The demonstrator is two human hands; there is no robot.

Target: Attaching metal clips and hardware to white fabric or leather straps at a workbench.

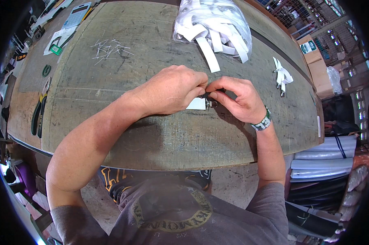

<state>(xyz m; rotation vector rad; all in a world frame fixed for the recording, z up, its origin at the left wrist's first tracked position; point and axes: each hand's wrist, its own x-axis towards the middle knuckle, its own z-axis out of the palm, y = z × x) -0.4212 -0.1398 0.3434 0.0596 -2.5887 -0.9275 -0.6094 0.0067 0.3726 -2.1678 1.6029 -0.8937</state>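
A short white strap [196, 104] with a metal clip [211, 104] at its right end lies on the worktable, partly under my left hand [174, 90]. My left fingers are bent and closed just above the strap; what they pinch is hidden. My right hand [240, 100], with a beaded bracelet on its wrist, has thumb and index finger brought together in a pinch. The fingertips of both hands meet above the clip, and anything small between them cannot be made out.
Beyond my hands sits a plastic bag [233, 16] spilling white strips. White straps with metal clips [282, 77] lie to the right. Thin white sticks [111, 50] are scattered at far left, near pliers [38, 114], a green coil [46, 70] and a calculator [76, 16].
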